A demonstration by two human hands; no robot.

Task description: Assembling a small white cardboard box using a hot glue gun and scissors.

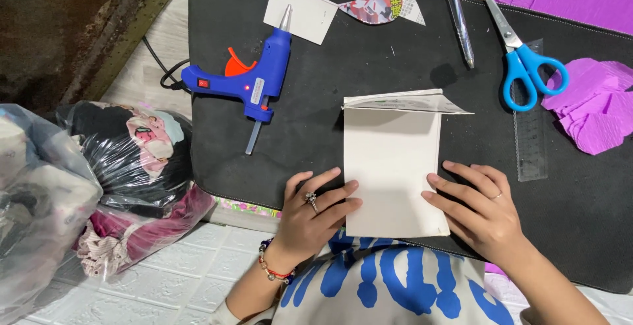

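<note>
Left hand (310,213) and right hand (478,209), fingers flat and open, press card (392,167) side edges. Glue gun (254,78) well left; scissors (524,61) well right. Mat (316,140) bare between.

Left hand (315,209), right hand (478,206): flat, fingers extended, palms down.

A black mat (369,68) covers the work surface — beyond its edge lie white brick-patterned floor panels (178,279) and clear plastic bags (79,186) of clothes.
</note>
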